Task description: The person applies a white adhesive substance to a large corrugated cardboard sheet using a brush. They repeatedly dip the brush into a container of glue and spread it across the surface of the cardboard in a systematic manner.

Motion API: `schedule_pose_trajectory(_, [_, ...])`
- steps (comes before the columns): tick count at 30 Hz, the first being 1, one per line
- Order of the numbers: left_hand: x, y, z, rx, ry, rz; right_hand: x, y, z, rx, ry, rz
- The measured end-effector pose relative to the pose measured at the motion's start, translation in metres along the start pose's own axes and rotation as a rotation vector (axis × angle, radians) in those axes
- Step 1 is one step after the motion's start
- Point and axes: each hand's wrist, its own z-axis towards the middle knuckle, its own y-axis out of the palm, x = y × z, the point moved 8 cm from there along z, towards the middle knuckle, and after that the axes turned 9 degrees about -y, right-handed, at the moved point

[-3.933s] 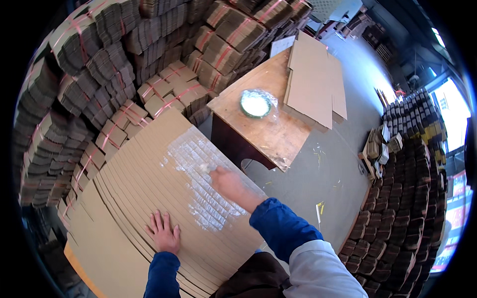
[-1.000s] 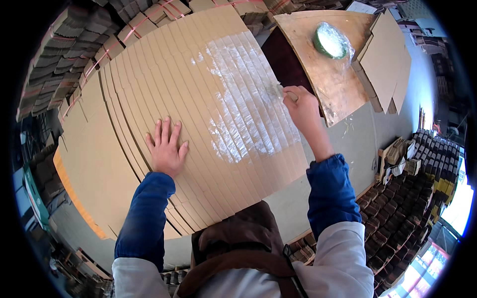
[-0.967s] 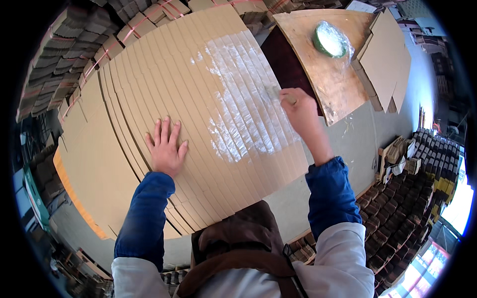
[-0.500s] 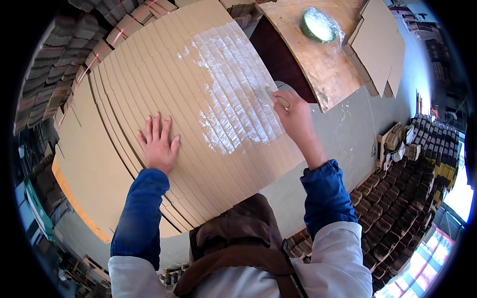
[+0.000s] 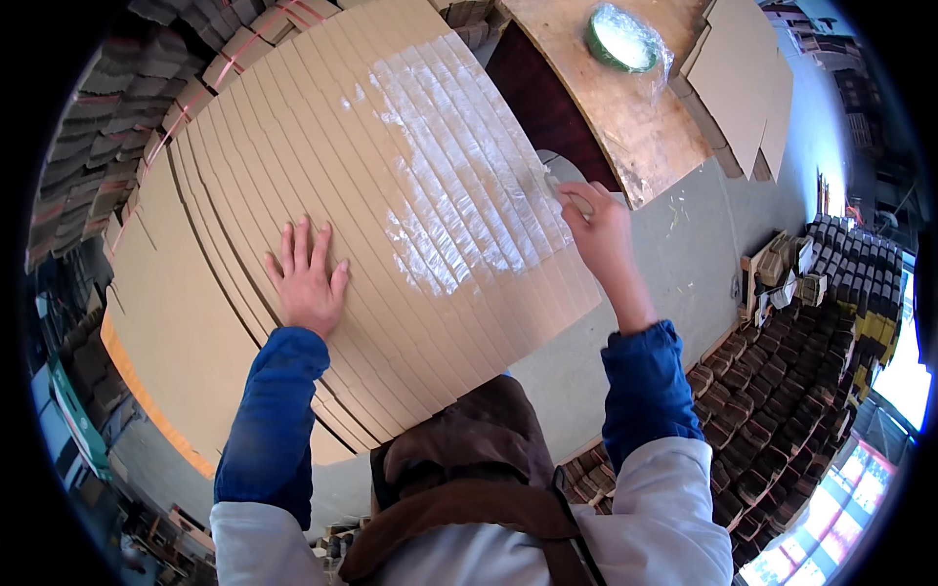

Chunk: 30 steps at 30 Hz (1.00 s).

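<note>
Overlapping sheets of brown cardboard (image 5: 293, 146) lie fanned out in front of me, their edges stepped like shingles. Shiny white paste (image 5: 440, 195) is streaked across the sheets' right part. My left hand (image 5: 310, 283) rests flat on the sheets left of the paste, fingers spread and holding nothing. At the right edge of the fan, my right hand (image 5: 598, 227) pinches a small pale tool (image 5: 552, 182), whose exact kind I cannot make out. Its tip is beside the pasted edges; whether it touches them is unclear.
A green bowl (image 5: 625, 41) of white stuff, wrapped in clear plastic, stands on a wooden table (image 5: 655, 127) at the far right, beside stacked cardboard (image 5: 738, 83). Bundled cardboard (image 5: 107, 127) lines the far left. Many dark brown bundles (image 5: 772, 391) cover the floor at right.
My right hand and the pale tool have moved slightly right and nearer to me, off toward the fan's right edge. My left hand stays almost where it was.
</note>
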Motion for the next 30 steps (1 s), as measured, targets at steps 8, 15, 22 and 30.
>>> schedule_pose_trajectory(8, [0.003, 0.002, 0.002, -0.008, -0.001, -0.007, 0.018, -0.007, -0.043, 0.040, -0.007, -0.030])
schedule_pose_trajectory(15, [0.005, 0.000, 0.002, 0.006, 0.009, -0.022, 0.030, -0.008, -0.069, 0.001, 0.059, 0.001])
schedule_pose_trajectory(22, [0.004, 0.001, 0.002, 0.028, 0.012, -0.022, 0.033, -0.013, -0.076, -0.005, 0.032, -0.073])
schedule_pose_trajectory(30, [0.004, 0.002, 0.003, 0.013, 0.003, -0.009, 0.040, -0.015, -0.063, -0.018, 0.044, -0.149])
